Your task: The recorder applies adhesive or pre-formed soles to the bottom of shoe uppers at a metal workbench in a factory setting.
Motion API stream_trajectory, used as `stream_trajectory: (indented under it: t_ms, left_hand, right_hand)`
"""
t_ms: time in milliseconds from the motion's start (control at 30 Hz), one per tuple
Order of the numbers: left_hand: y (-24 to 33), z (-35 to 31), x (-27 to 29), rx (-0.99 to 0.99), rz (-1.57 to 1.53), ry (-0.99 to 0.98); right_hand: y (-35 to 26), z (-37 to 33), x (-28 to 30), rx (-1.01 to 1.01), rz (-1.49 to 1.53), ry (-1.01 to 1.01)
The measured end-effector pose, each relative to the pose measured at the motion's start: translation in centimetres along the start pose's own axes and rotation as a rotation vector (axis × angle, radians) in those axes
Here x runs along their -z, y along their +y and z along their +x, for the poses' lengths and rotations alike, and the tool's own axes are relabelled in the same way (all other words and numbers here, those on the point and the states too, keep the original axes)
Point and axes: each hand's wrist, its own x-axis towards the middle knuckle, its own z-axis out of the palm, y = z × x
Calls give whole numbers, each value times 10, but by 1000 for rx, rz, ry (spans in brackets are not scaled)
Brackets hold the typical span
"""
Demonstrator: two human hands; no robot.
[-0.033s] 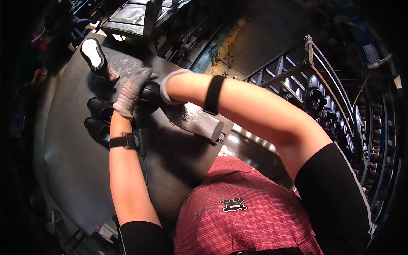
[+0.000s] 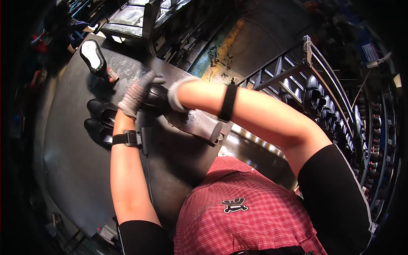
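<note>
A black leather shoe [image 2: 155, 100] sits at the inner end of a grey metal arm [image 2: 199, 126] above the table. My left hand [image 2: 138, 92], in a striped grey knitted glove, is closed over the shoe's left and far side. My right hand [image 2: 175, 95], also gloved, reaches to the shoe's right side. Only its pale cuff and part of its back show, blurred; its fingers are hidden. To the left of my left wrist, a pair of black shoes [image 2: 100, 121] lies on the grey table [image 2: 80, 178].
Another shoe with a white sole [image 2: 92, 55] is propped sole-up on a stand at the table's far left. A metal rack [image 2: 293, 70] with several black shoes stands to the right. Beyond the table is a metal-framed bench [image 2: 123, 27].
Both hands have shifted slightly right, my right forearm also a little lower. The shoe between them has turned or moved slightly, and more of it shows now.
</note>
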Motion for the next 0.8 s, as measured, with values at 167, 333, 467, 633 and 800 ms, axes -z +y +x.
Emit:
stream_trajectory:
  t_ms: [167, 333, 467, 633, 800]
  left_hand:
    - [1, -16, -159, -483, 1309, -33]
    - [-32, -49, -243, -578, 1320, 214]
    - [-57, -55, -272, -440, 1414, 221]
    - [-44, -48, -279, -299, 1472, 188]
    - [-65, -74, -224, -930, 1045, 376]
  right_hand:
    - [60, -128, -155, -294, 399, 350]
    - [80, -92, -308, -298, 963, 1062]
    - [78, -26, -384, -430, 1416, 1208]
    - [109, 8, -395, -193, 1887, 1200]
    - [92, -30, -311, 171, 2169, 894]
